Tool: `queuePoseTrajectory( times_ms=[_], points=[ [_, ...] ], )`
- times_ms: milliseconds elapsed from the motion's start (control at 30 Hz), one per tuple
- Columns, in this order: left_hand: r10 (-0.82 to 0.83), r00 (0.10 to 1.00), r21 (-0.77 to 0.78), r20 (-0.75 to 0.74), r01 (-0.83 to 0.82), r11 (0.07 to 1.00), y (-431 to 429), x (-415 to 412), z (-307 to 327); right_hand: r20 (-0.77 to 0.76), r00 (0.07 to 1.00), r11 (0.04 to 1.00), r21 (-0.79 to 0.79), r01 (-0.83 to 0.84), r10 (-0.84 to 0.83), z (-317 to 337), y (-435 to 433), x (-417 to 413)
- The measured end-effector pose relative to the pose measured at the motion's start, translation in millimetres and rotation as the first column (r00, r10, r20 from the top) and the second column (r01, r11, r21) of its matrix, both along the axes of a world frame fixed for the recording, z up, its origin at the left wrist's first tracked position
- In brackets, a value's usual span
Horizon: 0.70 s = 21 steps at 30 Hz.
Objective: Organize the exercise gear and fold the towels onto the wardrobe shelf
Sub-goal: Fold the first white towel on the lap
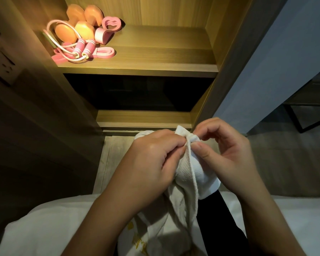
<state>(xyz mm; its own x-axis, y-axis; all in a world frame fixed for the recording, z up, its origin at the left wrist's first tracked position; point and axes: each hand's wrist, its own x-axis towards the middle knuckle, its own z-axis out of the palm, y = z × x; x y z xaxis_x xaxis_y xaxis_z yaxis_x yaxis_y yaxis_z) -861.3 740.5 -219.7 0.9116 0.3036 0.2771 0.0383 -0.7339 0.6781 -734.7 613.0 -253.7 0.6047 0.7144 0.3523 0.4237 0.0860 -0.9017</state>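
Note:
A white towel (pixel 189 172) hangs bunched in front of me, below the wardrobe. My left hand (pixel 151 159) pinches its upper edge from the left, and my right hand (pixel 227 154) pinches the same corner from the right, thumb against the cloth. The rest of the towel droops between my forearms. On the lit wardrobe shelf (pixel 155 58), at its left end, lie orange dumbbells (pixel 78 24), a pink skipping rope (pixel 81 50) with pink handles, a pink grip trainer (pixel 107 28) and a pink resistance band (pixel 103 52).
The right part of the lit shelf is bare wood. Below it is a dark compartment (pixel 137 93) and a lower wooden ledge (pixel 144 119). A wall socket (pixel 2 61) sits at the left. White bedding (pixel 44 224) lies beneath my arms.

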Motion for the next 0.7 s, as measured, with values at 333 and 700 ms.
queuePoseTrajectory(
  times_ms=[333, 700],
  points=[
    [-0.029, 0.998, 0.084, -0.062, 0.034, 0.996, -1, 0, 2, 0.055, 0.994, 0.977, -0.196, -0.084, 0.097, 17, -5, 10],
    [-0.101, 0.995, 0.025, -0.009, 0.102, 0.995, -4, 2, 0, 0.173, 0.984, 0.996, -0.086, -0.017, 0.032, 16, -9, 7]
  ],
)
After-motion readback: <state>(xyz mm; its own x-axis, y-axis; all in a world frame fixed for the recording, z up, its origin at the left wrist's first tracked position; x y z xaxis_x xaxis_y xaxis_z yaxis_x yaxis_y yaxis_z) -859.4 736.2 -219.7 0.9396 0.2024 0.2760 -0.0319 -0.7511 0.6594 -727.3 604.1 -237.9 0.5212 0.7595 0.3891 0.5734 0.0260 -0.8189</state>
